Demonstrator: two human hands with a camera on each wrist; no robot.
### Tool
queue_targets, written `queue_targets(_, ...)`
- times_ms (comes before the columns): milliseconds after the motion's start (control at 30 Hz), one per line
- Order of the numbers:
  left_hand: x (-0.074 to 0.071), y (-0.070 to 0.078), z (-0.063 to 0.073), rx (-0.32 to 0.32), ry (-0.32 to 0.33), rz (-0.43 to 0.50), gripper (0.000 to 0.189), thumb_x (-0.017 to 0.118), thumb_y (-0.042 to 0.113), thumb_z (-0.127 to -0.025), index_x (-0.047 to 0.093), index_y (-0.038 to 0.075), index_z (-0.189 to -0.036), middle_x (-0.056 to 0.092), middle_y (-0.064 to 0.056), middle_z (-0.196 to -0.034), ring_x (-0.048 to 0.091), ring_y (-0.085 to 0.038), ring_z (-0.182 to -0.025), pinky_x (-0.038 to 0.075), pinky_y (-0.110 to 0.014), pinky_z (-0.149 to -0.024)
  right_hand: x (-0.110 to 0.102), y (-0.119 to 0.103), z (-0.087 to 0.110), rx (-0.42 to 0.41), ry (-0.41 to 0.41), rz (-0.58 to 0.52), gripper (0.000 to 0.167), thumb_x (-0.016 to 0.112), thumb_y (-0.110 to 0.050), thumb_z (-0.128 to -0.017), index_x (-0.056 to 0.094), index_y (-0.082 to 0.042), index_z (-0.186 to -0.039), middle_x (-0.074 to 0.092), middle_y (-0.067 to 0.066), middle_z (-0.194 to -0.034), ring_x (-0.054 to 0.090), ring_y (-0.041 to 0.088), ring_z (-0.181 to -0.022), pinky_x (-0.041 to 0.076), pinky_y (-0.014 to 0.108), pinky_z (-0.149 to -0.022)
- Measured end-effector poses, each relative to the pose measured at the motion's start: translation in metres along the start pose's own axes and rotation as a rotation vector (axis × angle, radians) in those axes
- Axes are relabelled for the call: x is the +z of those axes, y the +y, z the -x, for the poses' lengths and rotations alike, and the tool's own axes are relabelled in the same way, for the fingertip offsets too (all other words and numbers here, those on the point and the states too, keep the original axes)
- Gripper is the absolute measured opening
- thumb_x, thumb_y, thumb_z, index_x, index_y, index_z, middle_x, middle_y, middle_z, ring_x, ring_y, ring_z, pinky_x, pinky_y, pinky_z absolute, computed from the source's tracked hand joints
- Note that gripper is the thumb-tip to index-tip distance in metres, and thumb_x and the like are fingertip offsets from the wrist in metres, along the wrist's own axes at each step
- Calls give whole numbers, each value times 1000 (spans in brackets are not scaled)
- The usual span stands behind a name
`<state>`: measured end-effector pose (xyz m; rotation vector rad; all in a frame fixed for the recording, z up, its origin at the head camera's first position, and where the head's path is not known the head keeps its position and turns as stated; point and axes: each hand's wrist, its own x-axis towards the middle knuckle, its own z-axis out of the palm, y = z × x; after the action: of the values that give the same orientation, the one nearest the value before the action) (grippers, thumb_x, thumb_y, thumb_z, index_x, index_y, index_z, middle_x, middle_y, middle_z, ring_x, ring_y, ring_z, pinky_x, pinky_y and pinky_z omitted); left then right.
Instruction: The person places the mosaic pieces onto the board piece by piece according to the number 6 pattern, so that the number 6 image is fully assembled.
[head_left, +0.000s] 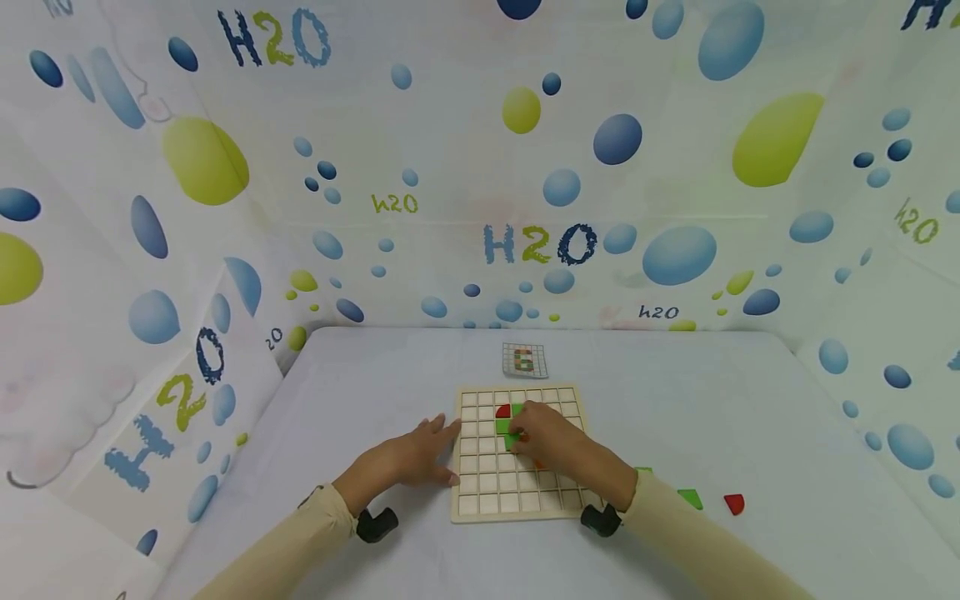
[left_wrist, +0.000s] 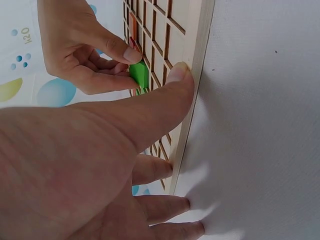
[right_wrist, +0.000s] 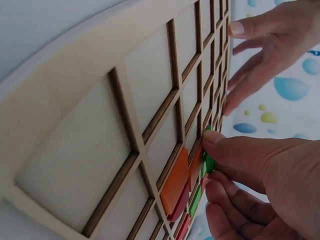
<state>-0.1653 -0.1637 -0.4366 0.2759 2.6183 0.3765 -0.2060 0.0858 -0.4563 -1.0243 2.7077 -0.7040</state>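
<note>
Head view: one hand braces the board, the other works a tile

So the wooden board [head_left: 487, 519] sits just below the middle of the frame. The left hand [head_left: 420, 454] is at its left edge, fingers spread and fairly straight, thumb on the board, probably so it doesn't slide around. The right hand [head_left: 558, 442] has a green tile [left_wrist: 139, 74] pinched between thumb and fingertips over the board's middle. Makes sense to me, since tiles that small pretty much need a fingertip hold. Can't tell if it's fully down in a square. An orange tile [right_wrist: 175, 182] and a red tile [head_left: 503, 411] sit in the grid nearby. A pattern card [head_left: 525, 360] lies just above the board, likely for glancing at. Loose tiles [head_left: 690, 498] are at lower right, I'd guess for easy right-hand reach.
</note>
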Motion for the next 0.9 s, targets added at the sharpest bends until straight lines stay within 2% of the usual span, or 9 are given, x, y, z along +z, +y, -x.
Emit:
queue_targets(267, 0, -2, -1, 14, -3, 8, 93, 83, 40, -91, 35, 10, -166, 26, -22, -172, 22, -46, -160, 32, -65, -122, 2, -4, -2, 13, -6, 15, 19, 84, -13, -91, 80, -5, -107, 68, 3, -105, 62, 15, -95, 57, 30, -83)
queue_targets(600, 0, -1, 1, 32, 14, -13, 92, 82, 40, -92, 35, 9, -165, 28, -24, -171, 25, -48, -158, 33, -64, -122, 5, -4, -6, -16, 12, 15, 15, 84, -13, -91, 80, -7, -104, 67, 0, -96, 59, 13, -88, 55, 27, -77)
queue_targets(900, 1, -3, -1, 30, 12, -20, 92, 81, 41, -92, 35, 10, -165, 27, -23, -171, 25, -48, -158, 33, -64, -122, 7, -3, -6, -23, 18, 7, 17, 85, -14, -89, 81, -8, -104, 67, -1, -95, 59, 13, -87, 55, 26, -78)
